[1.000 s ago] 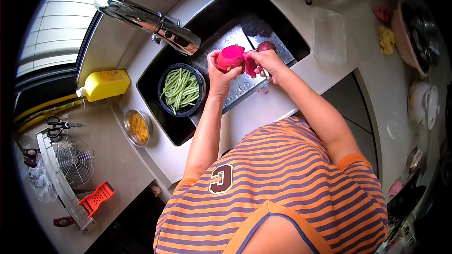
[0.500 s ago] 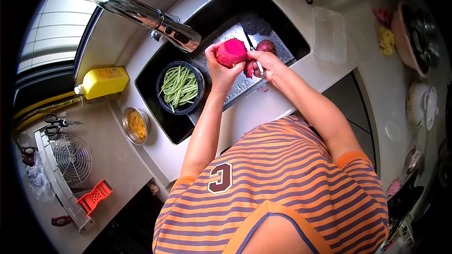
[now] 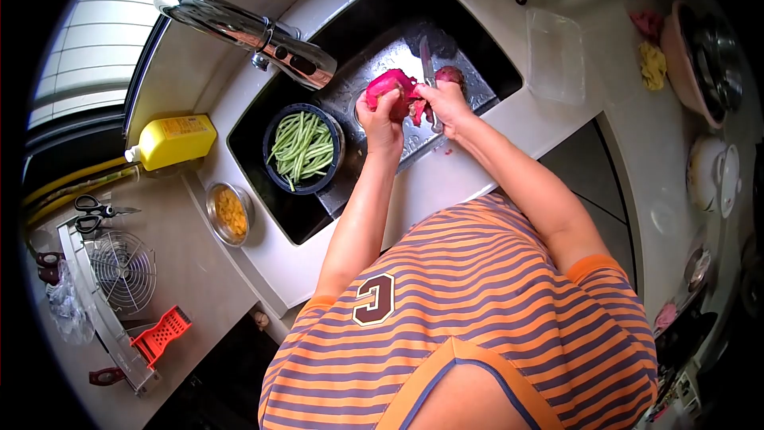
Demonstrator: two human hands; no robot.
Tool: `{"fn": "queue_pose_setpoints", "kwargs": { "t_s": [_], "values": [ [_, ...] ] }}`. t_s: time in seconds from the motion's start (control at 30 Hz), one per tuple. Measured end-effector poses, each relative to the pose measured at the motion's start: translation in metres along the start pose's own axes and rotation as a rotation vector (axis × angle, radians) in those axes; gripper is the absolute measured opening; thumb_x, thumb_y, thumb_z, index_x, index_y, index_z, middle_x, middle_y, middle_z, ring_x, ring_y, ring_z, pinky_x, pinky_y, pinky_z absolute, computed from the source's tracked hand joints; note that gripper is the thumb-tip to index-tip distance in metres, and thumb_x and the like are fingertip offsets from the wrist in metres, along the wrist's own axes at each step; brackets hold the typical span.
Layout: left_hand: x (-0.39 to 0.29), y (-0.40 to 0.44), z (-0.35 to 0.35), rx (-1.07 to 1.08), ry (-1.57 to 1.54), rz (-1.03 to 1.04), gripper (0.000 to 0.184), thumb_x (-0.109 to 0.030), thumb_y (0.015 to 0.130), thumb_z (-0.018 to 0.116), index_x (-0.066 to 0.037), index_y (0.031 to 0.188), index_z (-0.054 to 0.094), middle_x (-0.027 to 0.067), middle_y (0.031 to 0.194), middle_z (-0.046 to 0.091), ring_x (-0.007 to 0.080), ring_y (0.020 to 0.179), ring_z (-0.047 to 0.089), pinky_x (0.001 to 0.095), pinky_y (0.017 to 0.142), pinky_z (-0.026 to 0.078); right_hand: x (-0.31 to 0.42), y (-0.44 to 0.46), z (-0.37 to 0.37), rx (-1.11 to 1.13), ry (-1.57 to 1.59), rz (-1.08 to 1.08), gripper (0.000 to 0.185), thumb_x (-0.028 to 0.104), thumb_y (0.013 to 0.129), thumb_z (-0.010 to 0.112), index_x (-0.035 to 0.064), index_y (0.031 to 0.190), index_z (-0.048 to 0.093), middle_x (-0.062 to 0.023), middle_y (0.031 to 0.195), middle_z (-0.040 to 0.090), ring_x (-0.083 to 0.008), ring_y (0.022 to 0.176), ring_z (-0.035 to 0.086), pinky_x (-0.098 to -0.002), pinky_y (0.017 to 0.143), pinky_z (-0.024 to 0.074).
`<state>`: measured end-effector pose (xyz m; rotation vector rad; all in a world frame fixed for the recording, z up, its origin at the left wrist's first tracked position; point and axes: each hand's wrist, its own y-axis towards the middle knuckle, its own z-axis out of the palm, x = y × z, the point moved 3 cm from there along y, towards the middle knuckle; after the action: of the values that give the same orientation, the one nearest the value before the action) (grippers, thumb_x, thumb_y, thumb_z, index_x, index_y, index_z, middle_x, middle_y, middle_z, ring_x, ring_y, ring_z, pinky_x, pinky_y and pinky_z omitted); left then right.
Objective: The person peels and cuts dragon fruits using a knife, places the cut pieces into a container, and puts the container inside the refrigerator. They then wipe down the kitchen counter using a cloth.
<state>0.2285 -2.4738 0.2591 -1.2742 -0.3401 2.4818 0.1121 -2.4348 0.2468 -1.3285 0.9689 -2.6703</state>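
Observation:
Above the sink (image 3: 509,84), my left hand (image 3: 380,122) grips a bright magenta, partly peeled beetroot (image 3: 390,84) from below. My right hand (image 3: 448,105) is closed around a small knife (image 3: 426,57), its blade pointing away from me, against the beetroot's right side. Between the two hands hangs a strip of dark red peel (image 3: 417,111). Just beyond my right hand lies another reddish-brown piece (image 3: 450,75), partly hidden, over the wet metal tray (image 3: 477,89).
Green beans (image 3: 301,147) fill a dark round container (image 3: 338,161) in the sink. The chrome faucet (image 3: 294,56) reaches over from the left. A bowl of orange pieces (image 3: 231,213), a yellow bottle (image 3: 181,142), scissors (image 3: 94,213) and a red grater (image 3: 163,334) are to the left.
The beetroot has turned in my left hand, so its flat cut face shows less. The knife blade now points farther up and shows more clearly in my right hand.

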Motion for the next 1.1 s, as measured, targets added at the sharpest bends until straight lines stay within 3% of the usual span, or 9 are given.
{"fn": "queue_pose_setpoints", "kwargs": {
  "t_s": [0.03, 0.17, 0.43, 0.6, 0.63, 0.77, 0.93, 1.0, 1.1],
  "values": [
    [-0.003, 0.000, 0.003, 0.114, -0.038, -0.066, 0.038, -0.008, 0.073, 0.065, -0.003, 0.106, 0.048, 0.0094, 0.100, 0.059, 0.0214, 0.093, 0.059, 0.0347, 0.080, 0.050, 0.000, 0.000, -0.001, -0.003, -0.012, -0.030, 0.012, 0.012, 0.079, 0.061, 0.0000, 0.083, 0.061, -0.0046, 0.075, 0.062, -0.0107, 0.061, 0.058, -0.0255, 0.054, 0.0472],
    [0.000, 0.001, 0.005, 0.186, -0.165, -0.250, 0.044, -0.019, 0.076, 0.062, -0.005, 0.115, 0.049, 0.0101, 0.109, 0.058, 0.0251, 0.102, 0.056, 0.0442, 0.093, 0.042, 0.003, -0.006, -0.001, 0.072, 0.100, -0.082, 0.012, 0.009, 0.082, 0.058, -0.0006, 0.088, 0.060, -0.0056, 0.079, 0.062, -0.0120, 0.066, 0.060, -0.0253, 0.059, 0.0500],
    [0.000, -0.004, 0.003, 0.125, -0.224, -0.377, 0.056, -0.038, 0.073, 0.062, -0.009, 0.118, 0.048, 0.0113, 0.118, 0.053, 0.0295, 0.111, 0.050, 0.0517, 0.094, 0.038, 0.009, -0.022, -0.017, 0.227, -0.014, -0.079, 0.013, 0.011, 0.082, 0.055, 0.0007, 0.088, 0.059, -0.0039, 0.076, 0.060, -0.0098, 0.059, 0.057, -0.0251, 0.052, 0.0482],
    [-0.002, 0.000, -0.001, 0.065, -0.289, -0.362, 0.056, -0.043, 0.072, 0.057, -0.010, 0.117, 0.050, 0.0110, 0.116, 0.055, 0.0295, 0.107, 0.051, 0.0503, 0.092, 0.039, 0.012, -0.030, -0.017, 0.215, -0.192, -0.079, 0.013, 0.011, 0.081, 0.055, 0.0005, 0.088, 0.060, -0.0031, 0.073, 0.060, -0.0092, 0.058, 0.056, -0.0243, 0.053, 0.0473],
    [-0.003, 0.002, -0.003, 0.063, -0.304, -0.361, 0.057, -0.045, 0.072, 0.056, -0.011, 0.117, 0.050, 0.0109, 0.115, 0.055, 0.0296, 0.107, 0.052, 0.0499, 0.092, 0.040, 0.013, -0.031, -0.017, 0.202, -0.181, -0.073, 0.008, 0.006, 0.078, 0.058, -0.0008, 0.080, 0.061, -0.0046, 0.068, 0.060, -0.0105, 0.053, 0.056, -0.0251, 0.048, 0.0459],
    [-0.008, 0.005, -0.011, 0.033, -0.349, -0.351, 0.057, -0.044, 0.072, 0.056, -0.010, 0.117, 0.051, 0.0112, 0.114, 0.056, 0.0294, 0.107, 0.052, 0.0474, 0.093, 0.041, 0.017, -0.029, -0.015, 0.168, -0.422, -0.170, 0.014, 0.012, 0.076, 0.067, -0.0011, 0.079, 0.062, -0.0037, 0.065, 0.059, -0.0087, 0.052, 0.053, -0.0243, 0.047, 0.0435],
    [-0.026, 0.003, -0.012, 0.203, -0.212, -0.294, 0.060, -0.040, 0.071, 0.060, -0.005, 0.119, 0.049, 0.0127, 0.119, 0.054, 0.0288, 0.110, 0.052, 0.0449, 0.098, 0.039, 0.037, -0.023, -0.005, 0.059, -0.546, -0.288, 0.027, 0.023, 0.072, 0.076, 0.0010, 0.080, 0.064, 0.0024, 0.061, 0.056, -0.0041, 0.051, 0.047, -0.0217, 0.044, 0.0374],
    [-0.026, 0.002, -0.011, 0.246, -0.218, -0.295, 0.060, -0.038, 0.071, 0.061, -0.003, 0.118, 0.049, 0.0132, 0.119, 0.054, 0.0289, 0.110, 0.052, 0.0434, 0.098, 0.039, 0.040, -0.024, 0.008, 0.175, -0.523, -0.224, 0.026, 0.024, 0.072, 0.075, 0.0025, 0.082, 0.065, 0.0042, 0.060, 0.054, -0.0027, 0.050, 0.046, -0.0196, 0.044, 0.0355],
    [-0.027, -0.003, -0.005, 0.293, -0.244, -0.313, 0.057, -0.036, 0.073, 0.061, -0.003, 0.118, 0.049, 0.0125, 0.116, 0.056, 0.0274, 0.108, 0.053, 0.0406, 0.099, 0.038, 0.041, -0.029, 0.021, 0.259, -0.530, -0.272, 0.021, 0.018, 0.073, 0.072, -0.0004, 0.081, 0.065, -0.0006, 0.063, 0.060, -0.0070, 0.056, 0.052, -0.0250, 0.052, 0.0449]
  ]
}}
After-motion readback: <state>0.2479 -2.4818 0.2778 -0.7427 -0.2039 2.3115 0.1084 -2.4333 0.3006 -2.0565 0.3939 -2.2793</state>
